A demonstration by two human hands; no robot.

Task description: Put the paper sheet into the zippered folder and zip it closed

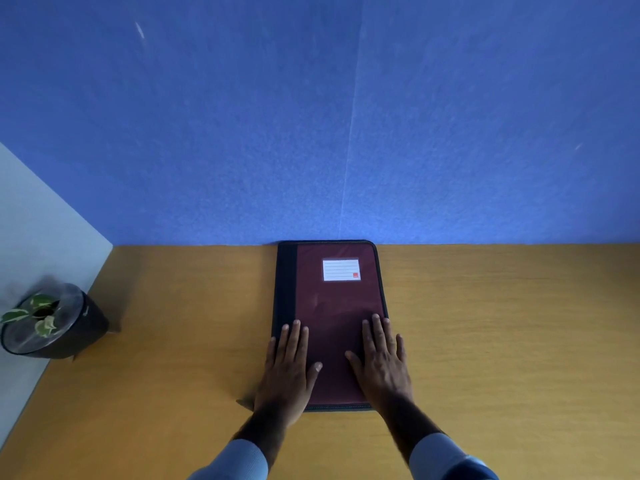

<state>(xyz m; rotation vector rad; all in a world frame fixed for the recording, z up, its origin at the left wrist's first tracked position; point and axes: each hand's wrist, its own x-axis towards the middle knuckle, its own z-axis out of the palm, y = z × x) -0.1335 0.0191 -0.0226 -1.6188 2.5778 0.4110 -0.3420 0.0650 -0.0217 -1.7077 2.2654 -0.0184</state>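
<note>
Zippered folder (332, 317) runs lengthwise away from you; your left hand (289, 370) and right hand (381, 363) press flat, fingers (375, 332) spread, on its near end.

One folder (332, 317) lies at the centre of the table (502, 323), closed, its far edge at the wall. It carries one white label (341, 269), toward 12 o'clock on the cover. Two hands rest flat on its near half: the left hand (289, 372) at 7 o'clock, the right hand (382, 362) at 5 o'clock. Two pale blue sleeves (239, 460) show at the bottom edge. One dark pot (69, 327) stands at 9 o'clock on the table, holding one small plant (38, 313). No paper sheet is visible.
</note>
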